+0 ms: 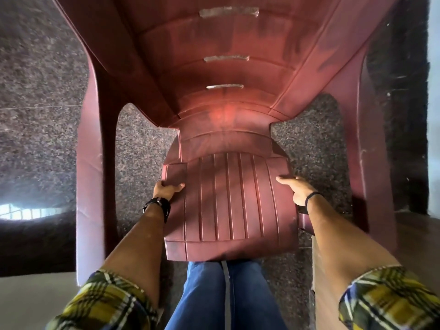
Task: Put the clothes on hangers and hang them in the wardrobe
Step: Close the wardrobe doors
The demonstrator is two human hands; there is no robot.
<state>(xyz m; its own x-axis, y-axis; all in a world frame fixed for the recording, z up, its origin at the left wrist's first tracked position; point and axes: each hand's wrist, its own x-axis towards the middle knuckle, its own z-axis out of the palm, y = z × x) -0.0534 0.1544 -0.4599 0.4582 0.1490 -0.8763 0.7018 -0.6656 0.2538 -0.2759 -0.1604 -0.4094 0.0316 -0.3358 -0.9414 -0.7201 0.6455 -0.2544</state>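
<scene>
A maroon plastic chair (pixel 228 201) fills the middle of the head view, seen from behind and above, its ribbed backrest nearest me and its seat and armrests stretching away. My left hand (pixel 166 189) grips the left edge of the backrest, thumb on the front face. My right hand (pixel 297 189) holds the right edge, thumb laid across the front, fingers hidden behind the plastic. No clothes, hangers or wardrobe are in view.
Speckled dark granite floor (pixel 47 91) lies all around the chair. My blue-jeaned legs (pixel 223 296) stand right behind the backrest. A bright window reflection (pixel 26 210) glints on the floor at the left. A pale wall edge (pixel 433 91) runs down the right side.
</scene>
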